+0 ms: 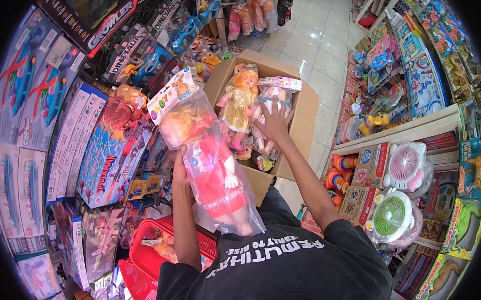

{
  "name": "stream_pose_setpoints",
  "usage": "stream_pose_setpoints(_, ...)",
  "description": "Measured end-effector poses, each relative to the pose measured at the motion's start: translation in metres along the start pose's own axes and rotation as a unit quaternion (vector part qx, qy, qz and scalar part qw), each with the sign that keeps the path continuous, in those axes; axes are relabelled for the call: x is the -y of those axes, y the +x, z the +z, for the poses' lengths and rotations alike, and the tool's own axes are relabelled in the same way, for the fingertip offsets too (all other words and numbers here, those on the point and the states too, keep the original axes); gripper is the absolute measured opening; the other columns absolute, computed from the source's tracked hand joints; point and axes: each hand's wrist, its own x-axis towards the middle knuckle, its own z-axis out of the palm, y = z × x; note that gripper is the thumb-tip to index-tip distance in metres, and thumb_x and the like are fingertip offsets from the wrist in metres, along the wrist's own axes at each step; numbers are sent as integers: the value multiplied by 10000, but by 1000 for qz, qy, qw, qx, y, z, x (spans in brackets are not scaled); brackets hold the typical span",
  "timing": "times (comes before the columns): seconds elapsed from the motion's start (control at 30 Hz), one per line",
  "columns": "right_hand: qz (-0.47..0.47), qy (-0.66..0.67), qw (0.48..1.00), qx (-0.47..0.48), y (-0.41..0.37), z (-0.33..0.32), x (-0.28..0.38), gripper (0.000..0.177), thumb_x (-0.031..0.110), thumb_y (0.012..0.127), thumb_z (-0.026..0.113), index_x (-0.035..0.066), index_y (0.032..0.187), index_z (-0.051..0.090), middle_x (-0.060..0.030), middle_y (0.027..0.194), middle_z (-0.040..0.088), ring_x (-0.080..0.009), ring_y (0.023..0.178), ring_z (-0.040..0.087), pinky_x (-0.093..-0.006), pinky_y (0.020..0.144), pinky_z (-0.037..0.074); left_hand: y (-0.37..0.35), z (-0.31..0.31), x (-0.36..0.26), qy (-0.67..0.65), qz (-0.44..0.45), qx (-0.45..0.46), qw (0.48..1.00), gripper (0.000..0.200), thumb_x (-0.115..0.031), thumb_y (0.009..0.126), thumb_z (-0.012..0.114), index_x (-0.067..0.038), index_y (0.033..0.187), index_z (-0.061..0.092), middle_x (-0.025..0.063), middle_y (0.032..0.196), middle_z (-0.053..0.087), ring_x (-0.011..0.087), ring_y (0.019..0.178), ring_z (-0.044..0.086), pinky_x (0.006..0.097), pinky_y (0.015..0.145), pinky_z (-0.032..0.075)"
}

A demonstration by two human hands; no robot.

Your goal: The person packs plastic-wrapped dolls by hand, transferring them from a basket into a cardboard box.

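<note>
- Left hand (179, 164) grips a bagged doll (215, 175); its fingers hide behind the plastic.
- Right hand (274, 121), fingers spread, presses packaged dolls (238, 103) inside the cardboard box (307, 120).

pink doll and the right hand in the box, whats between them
Head view: a bagged yellow doll, in the box, lies between the pink doll and the right hand.

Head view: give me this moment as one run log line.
left hand: holds bagged pink doll | right hand: spread on bagged dolls in cardboard box | red basket: by left elbow
</note>
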Motion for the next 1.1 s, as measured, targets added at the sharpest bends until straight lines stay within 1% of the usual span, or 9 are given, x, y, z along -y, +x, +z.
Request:
stream_pose_setpoints(0.17, -60, 59, 994, -73, -1, -8, 39, 633, 538, 801, 497, 217, 1336, 387, -209, 1420, 224, -448, 1311, 142, -708, 957, 63, -12, -3, -8, 20, -26, -6, 999, 414, -283, 872, 540, 5, 1166, 493, 118, 1073, 603, 202, 916, 620, 334, 801, 516)
stream_pose_setpoints(0.53, -102, -44, 993, -26, -8, 32, 42, 625, 586, 833, 417, 266, 1365, 346, -183, 1433, 225, -421, 1329, 130, -702, 960, 31, -23, 9, -18, 103, 2, 0, 995, 362, -233, 864, 565, 27, 1113, 523, 93, 976, 627, 147, 809, 636, 273, 704, 534)
stream_pose_setpoints(0.6, -88, -51, 995, -15, -15, 0, 53, 608, 532, 853, 437, 192, 1352, 365, -195, 1405, 277, -408, 1305, 219, -620, 1012, 136, -31, 18, -21, 101, 10, 5, 995, 357, -229, 859, 577, 23, 1107, 526, 87, 960, 627, 137, 797, 634, 266, 688, 529)
stream_pose_setpoints(0.63, -116, 93, 989, -18, -21, -8, 51, 603, 478, 849, 478, 136, 1335, 375, -203, 1389, 296, -403, 1287, 258, -557, 1022, 192, -36, 22, -22, 114, 14, -4, 993, 361, -234, 859, 579, 23, 1106, 527, 84, 958, 627, 133, 792, 632, 265, 681, 527)
stream_pose_setpoints(0.67, -142, 235, 961, -19, -28, -29, 55, 600, 423, 845, 520, 79, 1318, 384, -210, 1374, 315, -398, 1270, 297, -494, 1033, 247, -42, 27, -21, 127, 18, -13, 992, 364, -239, 858, 581, 24, 1104, 527, 81, 955, 626, 129, 786, 630, 264, 673, 525)
stream_pose_setpoints(0.7, -118, 356, 920, 113, -39, -50, 58, 563, 353, 873, 517, 12, 1297, 374, -204, 1338, 358, -345, 1236, 374, -377, 999, 325, -48, 32, -21, 142, 28, -26, 989, 393, -267, 849, 595, 26, 1103, 524, 75, 953, 621, 123, 783, 624, 258, 669, 517)
stream_pose_setpoints(0.73, -125, 355, 919, 114, -53, -64, 65, 563, 353, 873, 517, 12, 1297, 374, -204, 1338, 358, -345, 1236, 374, -377, 999, 325, -52, 33, -21, 139, 35, -28, 989, 393, -267, 849, 595, 26, 1103, 524, 75, 953, 621, 123, 783, 624, 258, 669, 517)
stream_pose_setpoints(0.8, -73, 590, 758, 267, -83, -81, 77, 572, 339, 889, 503, 14, 1329, 335, -175, 1333, 370, -274, 1246, 366, -353, 1005, 307, -62, 35, -19, 175, 52, -46, 982, 422, -291, 836, 612, 26, 1099, 521, 80, 958, 613, 127, 802, 617, 263, 686, 506)
stream_pose_setpoints(1.1, -124, 636, 680, 343, -175, -125, 82, 811, 300, 800, 630, 35, 1406, 161, -120, 1350, 352, -193, 1225, 354, -306, 1011, 280, -144, 56, 32, 152, 119, -110, 975, 480, -296, 849, 588, 38, 1174, 471, 92, 1068, 570, 137, 922, 575, 271, 787, 467)
